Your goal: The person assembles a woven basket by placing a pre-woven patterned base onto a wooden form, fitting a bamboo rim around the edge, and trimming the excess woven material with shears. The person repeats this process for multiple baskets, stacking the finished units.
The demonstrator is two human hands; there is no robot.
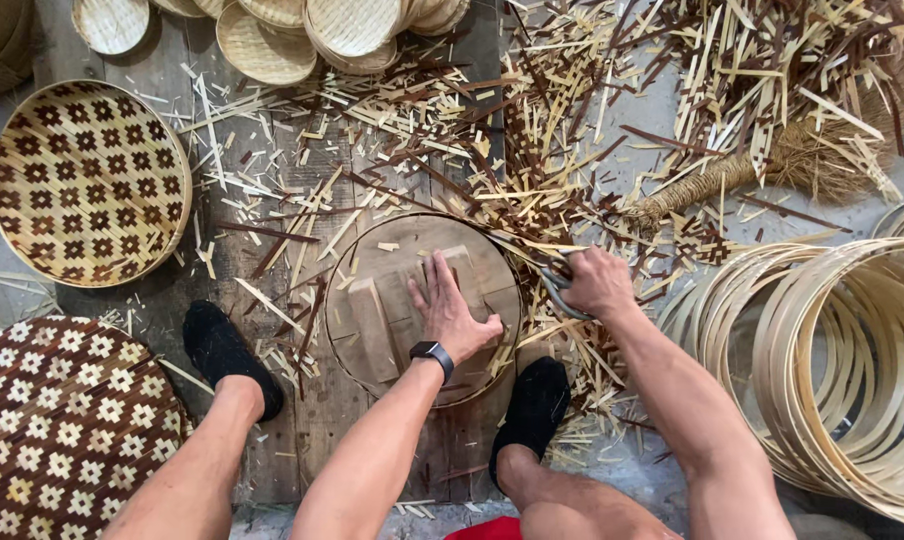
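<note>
My left hand (450, 306), with a dark watch on the wrist, presses flat on a round wooden disc (397, 240) that has wooden blocks (374, 328) fixed across its top. The disc lies on a woven mat whose edge shows around it. My right hand (597, 283) grips a pair of metal scissors (552, 280) at the disc's right rim, blades pointing left along the edge. My two feet in black socks rest on the wooden floor on either side of the disc.
Cut bamboo strips in pale and dark brown litter the floor (532, 120). A checkered woven tray (90, 183) lies at left, another (62, 420) at lower left. Plain woven baskets (272, 40) stack at the top. Bamboo hoops (832, 360) pile at right, beside a straw broom (772, 165).
</note>
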